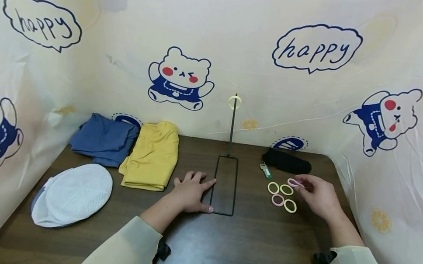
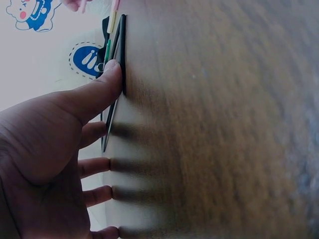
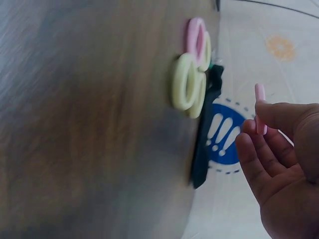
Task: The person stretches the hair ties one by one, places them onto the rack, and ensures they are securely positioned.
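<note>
A pink ring (image 3: pixel 259 93) is pinched between the thumb and fingers of the right hand (image 1: pixel 320 198) and is held above the table (image 1: pixel 259 257), to the right of the stand (image 1: pixel 232 128). The stand's wire base is pressed at its left side by the left hand (image 1: pixel 192 193): the thumb is set at the near corner and the forefinger farther along, with nothing grasped. The fingers of that hand are spread, and the other fingertips are rested on the table.

A yellow ring (image 1: pixel 228 102) is carried near the top of the stand's upright rod. To the right of the stand, four more rings (image 1: pixel 272 200) are grouped on the table, three yellow and one pink. Beyond them, still right of the stand, a small green key (image 1: pixel 265 171) is placed just beside a black pouch (image 1: pixel 286 161).

To the left of the stand, a folded yellow cloth (image 1: pixel 153 155) is laid, with a blue cloth (image 1: pixel 103 138) just beside it, farther left. A white cap (image 1: pixel 78 195) is set nearer the person, well left of the stand. The table is backed by a printed sheet (image 1: pixel 138 17).
</note>
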A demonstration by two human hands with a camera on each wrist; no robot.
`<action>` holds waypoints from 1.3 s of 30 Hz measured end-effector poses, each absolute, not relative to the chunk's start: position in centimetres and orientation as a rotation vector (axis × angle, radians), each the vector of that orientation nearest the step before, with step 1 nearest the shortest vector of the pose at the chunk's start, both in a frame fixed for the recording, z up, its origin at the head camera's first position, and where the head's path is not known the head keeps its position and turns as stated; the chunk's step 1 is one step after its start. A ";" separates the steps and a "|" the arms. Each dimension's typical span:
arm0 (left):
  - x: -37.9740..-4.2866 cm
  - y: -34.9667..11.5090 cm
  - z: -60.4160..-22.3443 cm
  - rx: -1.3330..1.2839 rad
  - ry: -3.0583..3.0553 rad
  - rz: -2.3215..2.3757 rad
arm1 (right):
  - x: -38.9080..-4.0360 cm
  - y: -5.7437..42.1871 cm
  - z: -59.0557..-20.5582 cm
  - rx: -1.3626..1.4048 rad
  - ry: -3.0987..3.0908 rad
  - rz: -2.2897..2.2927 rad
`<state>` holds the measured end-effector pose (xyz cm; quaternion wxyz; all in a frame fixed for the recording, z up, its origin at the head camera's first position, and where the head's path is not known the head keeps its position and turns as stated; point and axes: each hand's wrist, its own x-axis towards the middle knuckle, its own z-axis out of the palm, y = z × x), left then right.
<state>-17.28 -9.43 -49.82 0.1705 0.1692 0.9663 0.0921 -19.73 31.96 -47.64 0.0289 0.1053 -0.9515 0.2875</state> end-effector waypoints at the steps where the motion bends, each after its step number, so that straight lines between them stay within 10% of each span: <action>1: -17.3 -9.4 -49.8 0.482 2.747 0.270 | -19.6 31.7 -47.4 0.340 -2.920 0.877; 39: -17.4 -9.4 -49.7 0.478 2.730 0.270 | -16.1 20.7 -37.6 0.995 -2.316 1.111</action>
